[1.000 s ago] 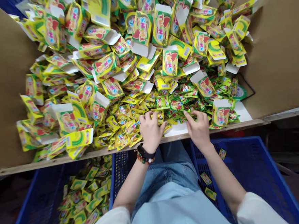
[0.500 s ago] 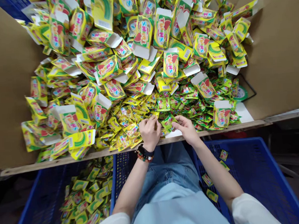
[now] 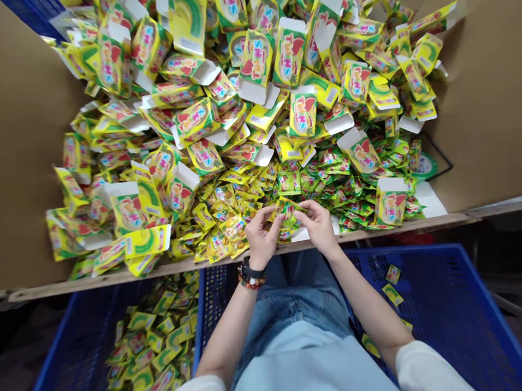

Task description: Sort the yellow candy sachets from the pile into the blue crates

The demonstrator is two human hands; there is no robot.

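Observation:
Close together at the near edge of the work surface, both my hands pinch small sachets between thumb and fingers. My left hand (image 3: 262, 236) holds a yellow sachet, mostly covered by the fingers. In my right hand (image 3: 320, 226) is a green sachet (image 3: 287, 208), which meets the yellow one between my fingertips. A heap of loose yellow sachets (image 3: 217, 213) lies beside my left hand. Loose green sachets (image 3: 322, 176) are piled beyond my right hand. Behind them rises a big heap of yellow-green printed "TWINS" boxes (image 3: 302, 114), many with their white end flaps up.
Cardboard walls (image 3: 496, 101) flank the heap. A wooden edge strip (image 3: 128, 276) runs along the front. Below left, a blue crate (image 3: 53, 359) holds many filled-looking small boxes (image 3: 140, 353); below right, another blue crate (image 3: 451, 301) has several boxes. A tape roll (image 3: 425, 166) lies right.
My hands have come together, bringing the green sachet up against the yellow one. My left hand has turned, lifting from the yellow heap. The view has shifted slightly.

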